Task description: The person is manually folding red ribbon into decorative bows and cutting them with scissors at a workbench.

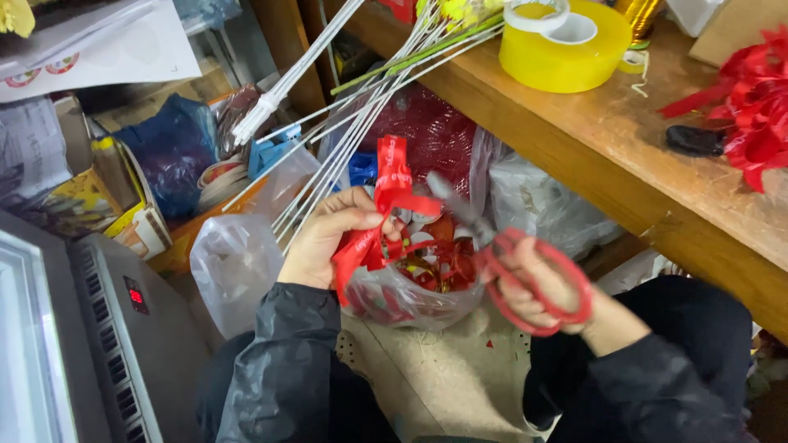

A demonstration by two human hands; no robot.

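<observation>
my black, slightly shiny jacket sleeves (287, 369) fill the bottom of the view, with pale speckled cardboard (443, 385) lying between them. my right hand (533, 287) has its fingers threaded through the red plastic loops of the scissors (501, 246); that grip is closed around the handles, and the grey metal blades angle up and left toward the ribbon, blurred, so i cannot tell how far they part. my left hand (328, 238) pinches a glossy red ribbon (382, 213), its grip shut on the folded strip, one end standing up and curling over the thumb. just under both hands sits a clear, crinkled plastic bag (410, 295) full of red scraps. to my left, a grey machine (107, 328) with ribbed vents and a small red display crowds that side. beyond the ribbon, thin white sticks (345, 139) fan up to the right. far right, the worn wooden worktop (624, 148) shows its long edge, carrying a yellow tape roll (566, 45) and red petals (759, 107).
</observation>
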